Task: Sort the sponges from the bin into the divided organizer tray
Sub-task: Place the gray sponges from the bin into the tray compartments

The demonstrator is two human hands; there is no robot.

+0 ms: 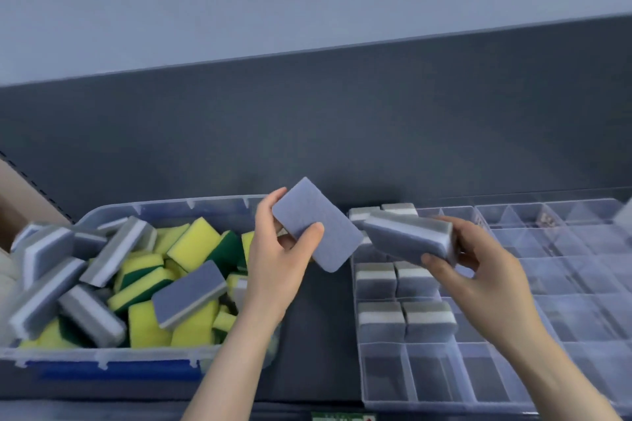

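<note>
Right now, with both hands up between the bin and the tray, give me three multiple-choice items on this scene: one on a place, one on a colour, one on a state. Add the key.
1. Where does the bin stand from the organizer tray?
A. to its left
B. to its right
C. inside it

2. What colour are the sponges lying in the tray?
A. yellow and green
B. grey with a white stripe
C. red

3. What is the right hand doing?
A. hanging open
B. pressing on the bin's rim
C. gripping a grey sponge

Key: 1 A, the bin lies at the left of the view, the tray at the right. 2 B, every filled compartment shows grey with a white band. 3 C, its fingers curl round the sponge above the tray.
</note>
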